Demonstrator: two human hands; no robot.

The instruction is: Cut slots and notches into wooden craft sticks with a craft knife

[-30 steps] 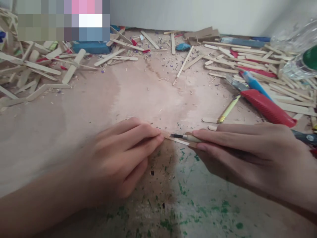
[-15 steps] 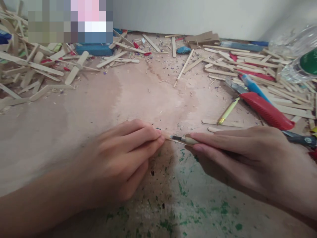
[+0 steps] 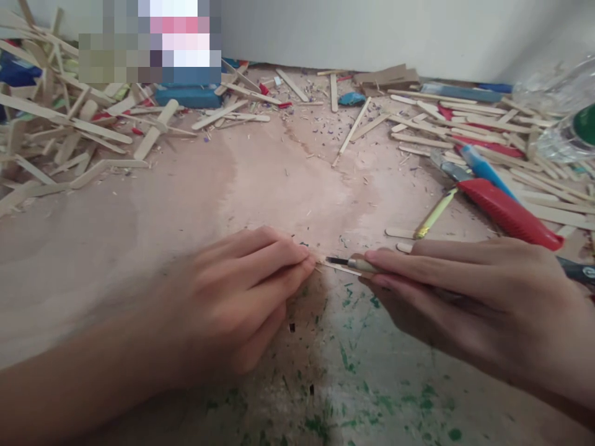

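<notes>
My left hand (image 3: 242, 294) is closed, its thumb and fingertips pinching one end of a thin wooden craft stick (image 3: 344, 269). The stick lies low over the board and runs right toward my other hand. In my right hand (image 3: 478, 291) is a small carving chisel (image 3: 367, 266) with a pale wooden handle and a dark, narrow blade. Its tip rests at the stick's upper side, just right of my left fingertips. My right fingers are wrapped around the handle, which hides most of it. The stick's far end is also hidden near those fingers.
Loose craft sticks (image 3: 102, 130) are heaped at the left, more (image 3: 488, 118) at the right. A red utility knife (image 3: 511, 210), a yellow pencil-like piece (image 3: 437, 214) and a clear bottle (image 3: 564, 133) lie right. A blue box (image 3: 188, 96) sits behind. Green paint marks the wooden board (image 3: 279, 186).
The whole view has shifted slightly, so things appear a little farther right. Both hands keep their grips, with the chisel tip still close to my left fingertips.
</notes>
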